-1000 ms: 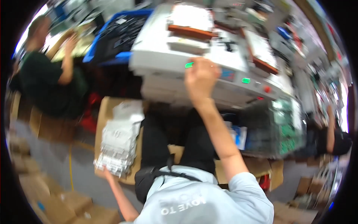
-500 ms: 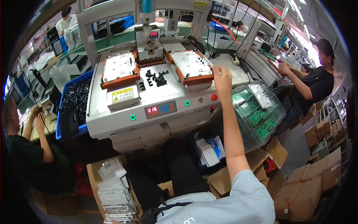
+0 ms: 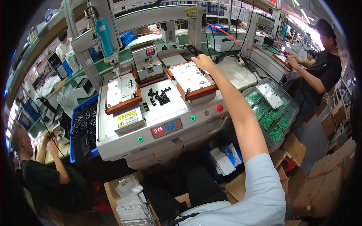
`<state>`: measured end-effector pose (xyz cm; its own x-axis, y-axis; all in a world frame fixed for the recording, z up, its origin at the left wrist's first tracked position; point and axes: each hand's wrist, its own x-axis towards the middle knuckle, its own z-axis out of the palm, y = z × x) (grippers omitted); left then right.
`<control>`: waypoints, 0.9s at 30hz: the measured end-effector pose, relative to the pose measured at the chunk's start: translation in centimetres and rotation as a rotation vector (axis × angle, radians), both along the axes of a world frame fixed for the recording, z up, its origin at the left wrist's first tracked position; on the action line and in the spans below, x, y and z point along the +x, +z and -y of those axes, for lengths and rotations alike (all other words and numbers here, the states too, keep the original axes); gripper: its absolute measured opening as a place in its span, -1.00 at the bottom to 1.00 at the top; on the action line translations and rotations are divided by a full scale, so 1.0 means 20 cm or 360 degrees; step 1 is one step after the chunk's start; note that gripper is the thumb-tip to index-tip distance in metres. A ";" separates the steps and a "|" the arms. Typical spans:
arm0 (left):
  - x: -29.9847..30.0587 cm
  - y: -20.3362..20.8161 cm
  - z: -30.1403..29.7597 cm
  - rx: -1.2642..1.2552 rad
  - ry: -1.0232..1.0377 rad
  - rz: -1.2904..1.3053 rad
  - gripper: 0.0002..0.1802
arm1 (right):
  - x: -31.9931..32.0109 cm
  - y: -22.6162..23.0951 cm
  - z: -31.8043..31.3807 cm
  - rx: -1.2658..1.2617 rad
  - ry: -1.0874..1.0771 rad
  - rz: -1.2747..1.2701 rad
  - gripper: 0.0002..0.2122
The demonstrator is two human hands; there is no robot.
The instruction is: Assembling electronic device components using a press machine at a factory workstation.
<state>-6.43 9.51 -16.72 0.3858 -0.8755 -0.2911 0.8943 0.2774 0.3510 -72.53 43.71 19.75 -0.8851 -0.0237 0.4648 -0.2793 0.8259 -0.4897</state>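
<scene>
My right hand (image 3: 203, 63) reaches over the far edge of the white panel (image 3: 191, 77) in the right orange-brown fixture (image 3: 198, 94). Its fingers are bent together and point down; what they hold, if anything, is too small to make out. Small black parts sit along this panel near my fingers. In the left fixture (image 3: 124, 107) lies a similar white panel (image 3: 121, 90), and the tip of a teal powered screwdriver (image 3: 103, 35) stands over its far edge. Several loose black plastic pieces (image 3: 160, 97) lie on the machine bed between the fixtures. My left hand is out of view.
At left stands a blue bin (image 3: 94, 152) of black parts. A clear tray (image 3: 277, 141) with green circuit boards is at right. White panels (image 3: 134, 203) fill a carton by my legs. Co-workers sit at both sides. A red button (image 3: 220, 107) is on the machine front.
My right hand has moved left and away from me, from the right fixture's right side to its far edge. The teal screwdriver has shifted left over the left panel. My view has shifted a little.
</scene>
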 end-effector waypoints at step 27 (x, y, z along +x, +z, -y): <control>0.74 -0.32 0.29 -0.0209 0.0672 -0.1917 -0.62 | 0.25 -0.04 -0.21 -0.0536 0.0118 0.0377 -0.47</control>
